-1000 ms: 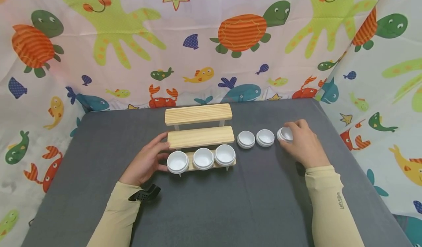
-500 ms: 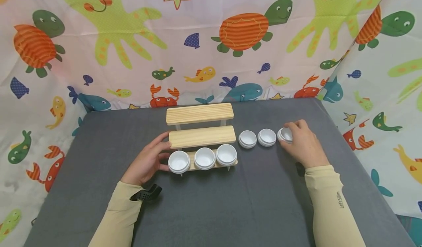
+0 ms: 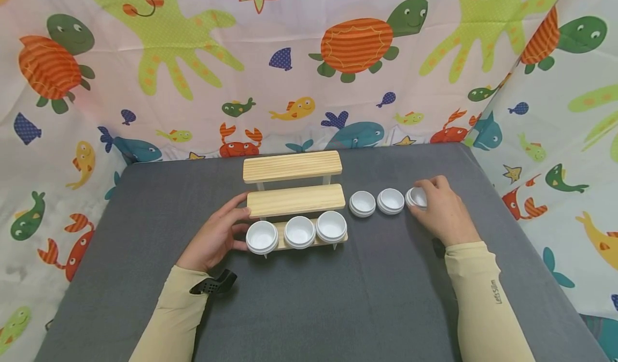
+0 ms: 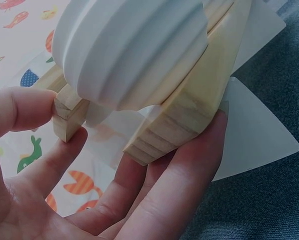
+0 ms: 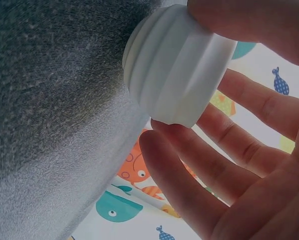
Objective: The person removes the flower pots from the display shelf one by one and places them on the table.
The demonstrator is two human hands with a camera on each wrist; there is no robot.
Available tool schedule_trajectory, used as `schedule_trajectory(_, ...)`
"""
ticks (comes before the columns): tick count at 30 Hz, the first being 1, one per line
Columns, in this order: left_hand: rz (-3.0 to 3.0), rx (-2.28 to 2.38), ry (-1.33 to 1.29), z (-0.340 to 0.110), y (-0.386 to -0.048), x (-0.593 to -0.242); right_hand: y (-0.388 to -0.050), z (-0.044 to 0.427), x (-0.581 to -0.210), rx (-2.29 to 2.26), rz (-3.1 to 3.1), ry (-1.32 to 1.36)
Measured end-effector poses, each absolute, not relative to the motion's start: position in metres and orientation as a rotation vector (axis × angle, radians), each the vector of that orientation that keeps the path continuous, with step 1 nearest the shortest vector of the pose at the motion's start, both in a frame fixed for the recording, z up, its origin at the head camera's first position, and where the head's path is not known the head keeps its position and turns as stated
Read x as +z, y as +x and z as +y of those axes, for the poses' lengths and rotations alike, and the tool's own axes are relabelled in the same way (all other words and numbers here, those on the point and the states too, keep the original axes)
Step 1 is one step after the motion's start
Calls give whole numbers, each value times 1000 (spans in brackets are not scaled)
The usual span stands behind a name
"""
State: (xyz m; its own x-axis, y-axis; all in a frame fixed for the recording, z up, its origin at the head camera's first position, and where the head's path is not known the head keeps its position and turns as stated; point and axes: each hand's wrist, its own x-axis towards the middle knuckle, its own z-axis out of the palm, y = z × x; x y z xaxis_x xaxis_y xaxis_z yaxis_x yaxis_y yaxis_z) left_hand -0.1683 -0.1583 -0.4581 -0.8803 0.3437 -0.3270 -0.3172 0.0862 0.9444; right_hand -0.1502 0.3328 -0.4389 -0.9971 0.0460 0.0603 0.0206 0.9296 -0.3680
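Observation:
A three-step wooden display rack (image 3: pixel 295 200) with clear supports stands on the grey cloth, in the middle of the head view. My left hand (image 3: pixel 212 236) grips its left end. In the left wrist view the thumb and index finger pinch the end of one wooden shelf, while other fingers lie against a lower shelf (image 4: pixel 169 125). A ribbed white cup (image 4: pixel 129 50) sits on that lower shelf. Off to the right, my right hand (image 3: pixel 441 212) holds a small ribbed white cup (image 5: pixel 174 70) between thumb and fingers, low at the cloth. Part of this cup is hidden by the hand.
Three white cups, the middle one (image 3: pixel 299 232) among them, line the rack's lowest shelf. Two more, a left cup (image 3: pixel 362 204) and a right cup (image 3: pixel 390 201), stand on the cloth between rack and right hand. A sea-animal curtain (image 3: pixel 203 120) rises behind the table (image 3: pixel 309 308).
The head view shifted slightly between the first and second frames. Both hands keep their places on the rack and the cup.

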Motion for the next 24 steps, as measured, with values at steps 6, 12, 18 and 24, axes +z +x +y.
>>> schedule_trajectory(6, 1893, 1846, 32, -159, -168, -459, -151, 333, -442, 575, -3031, -49)
schedule_trajectory(12, 1893, 1843, 30, -159, -168, -458, -152, 335, -443, 572, -3025, -35)
schedule_trajectory(18, 1909, 1824, -2, -158, -168, -458, -152, 336, -442, 582, -3030, -50)
schedule_trajectory(24, 1922, 1812, -6, -158, -167, -456, -153, 336, -443, 597, -3041, -85)
